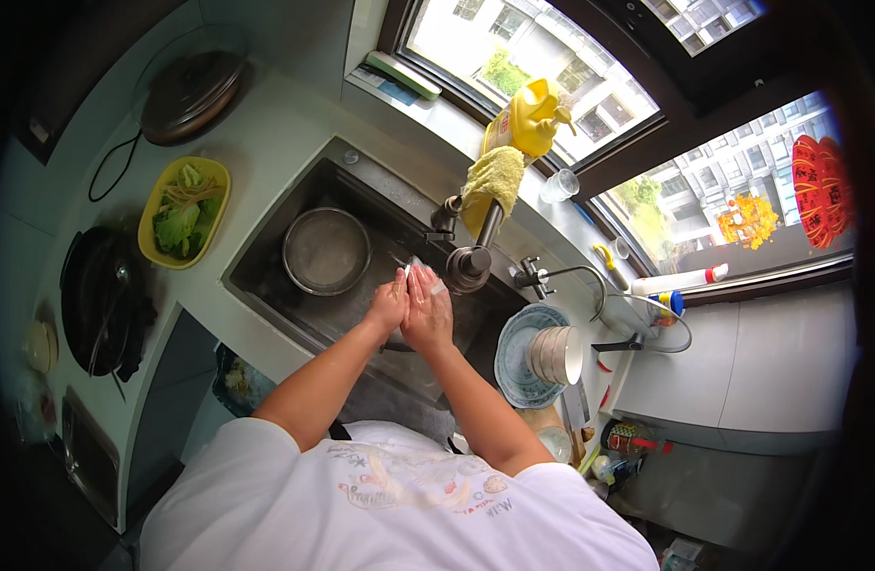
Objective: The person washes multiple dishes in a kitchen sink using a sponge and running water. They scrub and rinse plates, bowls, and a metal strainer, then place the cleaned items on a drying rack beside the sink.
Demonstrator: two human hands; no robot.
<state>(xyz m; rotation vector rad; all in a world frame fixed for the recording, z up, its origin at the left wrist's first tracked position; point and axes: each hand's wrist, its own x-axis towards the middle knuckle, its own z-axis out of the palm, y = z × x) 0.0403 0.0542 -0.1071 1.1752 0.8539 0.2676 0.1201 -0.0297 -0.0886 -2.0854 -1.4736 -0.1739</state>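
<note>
My left hand point(390, 305) and my right hand point(428, 307) are pressed together over the dark sink point(323, 314), just in front of the faucet point(469, 268). Both look wet. Something white and shiny point(413, 263) shows at the fingertips; whether it is foam, water or an object is unclear. A small white patch lies across the right fingers. Below the wrists, a curved dark rim is mostly hidden. To the left of my hands, a round metal basin point(327, 251) with cloudy liquid sits in the sink.
A yellow basin of leafy greens point(187, 207) and a black wok point(98, 300) stand left. On the right, stacked bowls point(555, 355) rest in a blue-patterned basin point(510, 350). A yellow cloth point(494, 175) drapes over the faucet; a yellow pump jug point(526, 118) stands behind.
</note>
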